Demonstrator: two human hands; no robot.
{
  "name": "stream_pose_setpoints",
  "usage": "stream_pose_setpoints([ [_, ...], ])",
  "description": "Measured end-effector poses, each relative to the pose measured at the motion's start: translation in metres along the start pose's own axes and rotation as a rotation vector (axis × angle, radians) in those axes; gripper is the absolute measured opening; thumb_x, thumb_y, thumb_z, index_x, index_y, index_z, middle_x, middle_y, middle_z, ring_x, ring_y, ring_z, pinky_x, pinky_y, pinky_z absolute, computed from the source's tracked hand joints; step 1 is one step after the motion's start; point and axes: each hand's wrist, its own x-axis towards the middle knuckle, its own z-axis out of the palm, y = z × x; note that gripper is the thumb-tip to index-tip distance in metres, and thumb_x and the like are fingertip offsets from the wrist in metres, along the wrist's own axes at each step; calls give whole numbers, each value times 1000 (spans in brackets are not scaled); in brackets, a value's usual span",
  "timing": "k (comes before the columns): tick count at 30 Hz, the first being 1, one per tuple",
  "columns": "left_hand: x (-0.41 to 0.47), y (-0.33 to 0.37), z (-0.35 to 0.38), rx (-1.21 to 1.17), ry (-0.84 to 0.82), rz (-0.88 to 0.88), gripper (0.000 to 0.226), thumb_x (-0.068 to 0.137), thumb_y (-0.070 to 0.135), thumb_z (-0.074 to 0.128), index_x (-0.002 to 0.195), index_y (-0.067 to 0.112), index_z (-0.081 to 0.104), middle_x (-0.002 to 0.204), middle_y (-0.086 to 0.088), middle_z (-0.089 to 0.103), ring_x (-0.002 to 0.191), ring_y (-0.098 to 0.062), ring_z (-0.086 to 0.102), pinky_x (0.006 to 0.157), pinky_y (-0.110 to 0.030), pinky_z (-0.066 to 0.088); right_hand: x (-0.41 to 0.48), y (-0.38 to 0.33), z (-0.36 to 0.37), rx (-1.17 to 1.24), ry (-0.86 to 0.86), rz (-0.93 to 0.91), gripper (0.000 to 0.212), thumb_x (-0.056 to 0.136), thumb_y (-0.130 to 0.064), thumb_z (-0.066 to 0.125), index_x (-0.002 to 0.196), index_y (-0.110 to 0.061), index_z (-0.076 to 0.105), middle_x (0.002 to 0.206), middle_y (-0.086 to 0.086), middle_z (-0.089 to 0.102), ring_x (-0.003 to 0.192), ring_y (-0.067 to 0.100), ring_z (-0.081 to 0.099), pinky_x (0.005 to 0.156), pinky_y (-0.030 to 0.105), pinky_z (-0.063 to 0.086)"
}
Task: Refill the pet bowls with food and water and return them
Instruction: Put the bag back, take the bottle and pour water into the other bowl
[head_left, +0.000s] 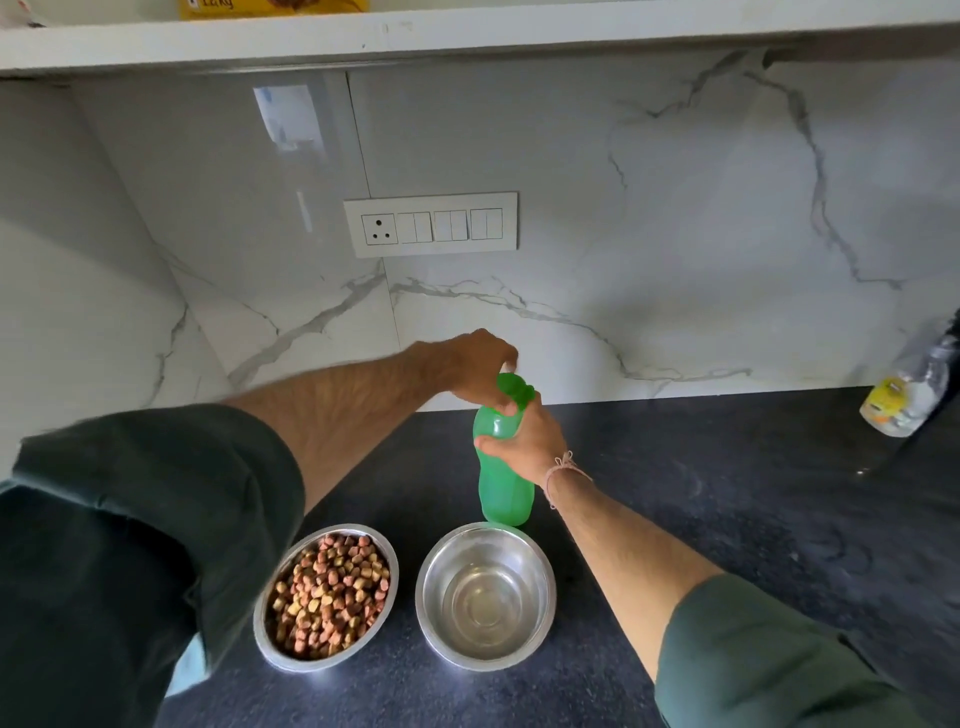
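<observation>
A green plastic bottle (501, 488) stands upright on the dark counter (701, 519), just behind the two steel bowls. My right hand (524, 441) grips its upper body. My left hand (475, 371) comes over from the left and its fingers curl round the green cap (514, 388). The left steel bowl (326, 597) is full of brown and tan kibble. The right steel bowl (485, 595) holds a shallow layer of clear water.
A marble backsplash with a white switch plate (431, 224) rises behind the counter. A clear bottle with a yellow label (906, 397) leans at the far right. A white shelf (467, 36) runs overhead, with a yellow packet (270, 8) on it.
</observation>
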Motion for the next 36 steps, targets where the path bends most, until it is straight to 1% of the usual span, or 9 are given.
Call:
stream_pose_setpoints([
  [3,-3,-1,-2,-11,-39,109,59,87,13,71,143,22,53,140,-4,57,129,-24,51,99,-31,38,1,0,0,-13,12,25,77,58,-50,88,120,-23,50,111,-1,67,100,22,67,90,41,58],
  [9,5,5,8,149,60,-67,65,87,63,62,129,13,60,127,-9,58,101,-25,59,81,-38,52,0,2,1,7,9,64,71,63,-41,92,114,-18,50,111,1,63,98,19,64,84,33,57],
  [12,3,3,8,138,35,121,59,83,28,74,138,23,54,146,-5,44,125,-26,52,97,-38,50,2,4,3,5,11,68,74,59,-46,92,113,-18,50,108,0,65,98,20,67,85,36,59],
  [14,2,5,6,108,13,121,54,85,19,68,138,21,57,136,-6,55,122,-26,55,94,-36,50,3,4,3,-4,4,71,76,58,-48,91,114,-19,49,109,1,64,97,20,66,85,38,60],
  [19,6,10,9,134,35,-57,70,86,59,65,140,16,50,129,-6,57,113,-26,60,85,-38,52,3,4,3,-4,-1,63,74,62,-46,92,116,-20,48,112,0,62,100,19,65,87,37,59],
  [24,-1,5,7,27,11,53,57,83,12,68,137,20,52,124,-8,59,109,-25,58,78,-32,47,5,4,3,-16,-14,77,77,60,-47,92,115,-18,47,110,1,63,98,21,66,86,38,59],
  [29,3,9,8,38,42,-141,66,86,59,63,135,15,54,126,-8,59,104,-26,61,84,-39,54,6,4,3,-4,-33,78,77,62,-44,92,118,-19,45,111,1,62,98,19,64,80,31,55],
  [34,-1,11,6,32,-60,86,66,83,10,70,144,19,45,128,-11,54,116,-27,56,89,-36,51,8,5,3,-31,-43,88,82,60,-47,91,119,-18,43,113,2,62,101,21,65,86,35,57],
  [36,-2,12,6,20,15,34,49,89,18,65,137,15,52,126,-12,59,110,-27,59,83,-36,50,9,6,3,-29,-48,87,81,59,-47,91,118,-19,43,112,2,61,102,22,65,87,37,57],
])
